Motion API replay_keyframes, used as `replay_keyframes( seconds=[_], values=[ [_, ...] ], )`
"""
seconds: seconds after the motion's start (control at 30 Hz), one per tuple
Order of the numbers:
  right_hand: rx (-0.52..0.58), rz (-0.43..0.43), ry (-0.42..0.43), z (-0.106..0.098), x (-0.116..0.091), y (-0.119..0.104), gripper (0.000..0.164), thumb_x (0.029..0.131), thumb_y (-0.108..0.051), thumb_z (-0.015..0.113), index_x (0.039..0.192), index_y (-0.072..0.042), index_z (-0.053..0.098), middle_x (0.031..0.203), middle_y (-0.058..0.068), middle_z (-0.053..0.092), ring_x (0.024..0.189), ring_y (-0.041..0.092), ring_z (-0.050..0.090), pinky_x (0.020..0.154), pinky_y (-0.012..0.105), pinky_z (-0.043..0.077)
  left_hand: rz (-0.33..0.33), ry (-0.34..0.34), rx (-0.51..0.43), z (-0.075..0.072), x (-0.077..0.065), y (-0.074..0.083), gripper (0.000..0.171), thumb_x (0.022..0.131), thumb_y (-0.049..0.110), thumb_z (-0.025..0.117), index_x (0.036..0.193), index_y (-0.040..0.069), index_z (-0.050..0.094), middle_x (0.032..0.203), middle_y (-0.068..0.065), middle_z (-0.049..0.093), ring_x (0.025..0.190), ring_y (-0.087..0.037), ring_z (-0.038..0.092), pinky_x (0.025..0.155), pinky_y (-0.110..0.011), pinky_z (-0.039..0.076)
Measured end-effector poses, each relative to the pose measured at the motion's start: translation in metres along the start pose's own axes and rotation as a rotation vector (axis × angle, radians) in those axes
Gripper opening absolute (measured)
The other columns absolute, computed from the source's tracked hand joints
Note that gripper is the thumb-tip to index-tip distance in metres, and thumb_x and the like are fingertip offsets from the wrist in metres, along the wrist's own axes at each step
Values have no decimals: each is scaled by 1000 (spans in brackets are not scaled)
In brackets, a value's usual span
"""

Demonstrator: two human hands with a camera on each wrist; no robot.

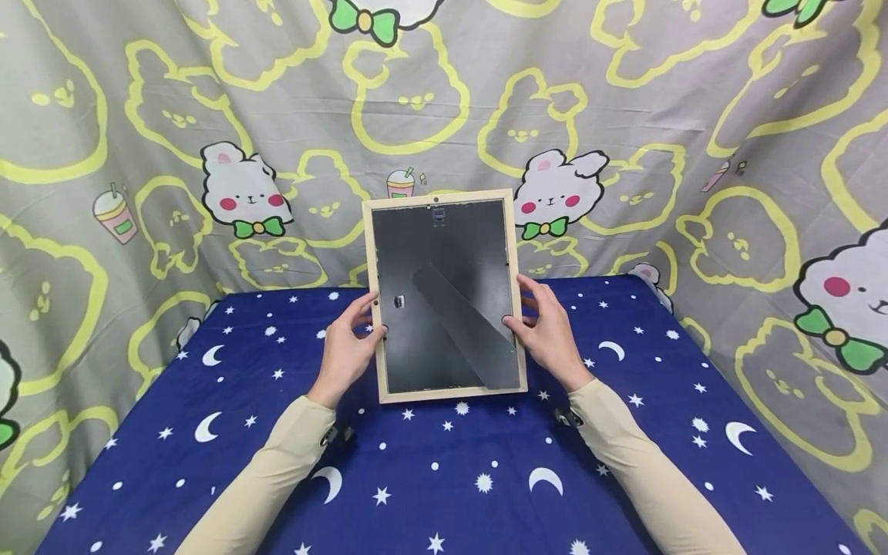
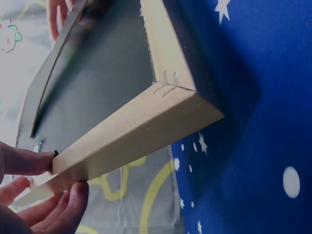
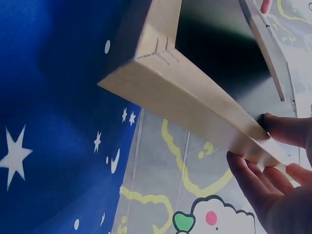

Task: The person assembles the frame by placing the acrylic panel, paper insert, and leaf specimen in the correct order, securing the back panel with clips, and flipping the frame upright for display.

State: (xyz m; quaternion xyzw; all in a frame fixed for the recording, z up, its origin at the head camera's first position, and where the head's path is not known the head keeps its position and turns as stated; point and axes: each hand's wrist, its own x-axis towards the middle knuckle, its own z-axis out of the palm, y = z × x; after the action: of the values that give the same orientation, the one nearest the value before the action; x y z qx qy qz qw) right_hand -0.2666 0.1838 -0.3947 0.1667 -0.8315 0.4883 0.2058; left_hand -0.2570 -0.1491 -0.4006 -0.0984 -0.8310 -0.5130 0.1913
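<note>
Upright in front of me, a picture frame (image 1: 451, 239) with a pale wooden border shows its black back. A black stand leg (image 1: 465, 327) runs slantwise across that back towards the lower right. On the left side my left hand (image 1: 347, 347) pinches the border, thumb on the back and fingers around the outer edge. Opposite it, my right hand (image 1: 551, 335) grips the right side in the same way. Both wrist views show the wooden border (image 2: 126, 131) between thumb and fingers, its lower corners seemingly above the cloth. The front of the frame is hidden.
A dark blue cloth (image 1: 437, 501) with white moons and stars covers the table. Behind and on both sides hangs a grey curtain (image 1: 298, 116) with yellow outlines and white rabbits. Small black devices (image 1: 340, 438) sit at both wrists.
</note>
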Motion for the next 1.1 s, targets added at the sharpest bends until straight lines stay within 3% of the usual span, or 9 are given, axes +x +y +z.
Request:
replay_keyframes(
  seconds=[0.23, 0.5, 0.8, 1.1],
  values=[
    [24, -13, 40, 2, 0, 2, 74, 83, 5, 81, 149, -5, 48, 135, 19, 53, 122, 40, 63, 89, 44, 59, 48, 15, -23, 0, 1, -3, 61, 88, -5, 75, 143, 14, 60, 136, -14, 66, 107, -30, 70, 83, -47, 59],
    [70, 0, 64, 3, 0, 2, 74, 81, 8, 81, 146, -3, 46, 133, 21, 50, 122, 43, 62, 89, 49, 58, 99, 58, -42, 2, 1, -3, 57, 86, -5, 77, 138, 13, 63, 130, -12, 69, 106, -30, 71, 73, -12, 51],
    [80, 0, 100, 5, 1, 1, 72, 79, 11, 82, 141, -2, 47, 131, 19, 49, 119, 40, 63, 88, 46, 59, 141, 101, -83, 3, 0, -4, 55, 86, -6, 78, 136, 13, 66, 126, -12, 71, 104, -29, 70, 75, -11, 53],
    [88, -25, 101, 6, 1, 5, 67, 82, 13, 78, 140, -1, 47, 130, 19, 50, 120, 39, 64, 89, 44, 58, 127, 131, -110, 6, 0, -7, 52, 86, -4, 79, 134, 11, 68, 123, -14, 72, 106, -29, 70, 76, -12, 51]
  ],
)
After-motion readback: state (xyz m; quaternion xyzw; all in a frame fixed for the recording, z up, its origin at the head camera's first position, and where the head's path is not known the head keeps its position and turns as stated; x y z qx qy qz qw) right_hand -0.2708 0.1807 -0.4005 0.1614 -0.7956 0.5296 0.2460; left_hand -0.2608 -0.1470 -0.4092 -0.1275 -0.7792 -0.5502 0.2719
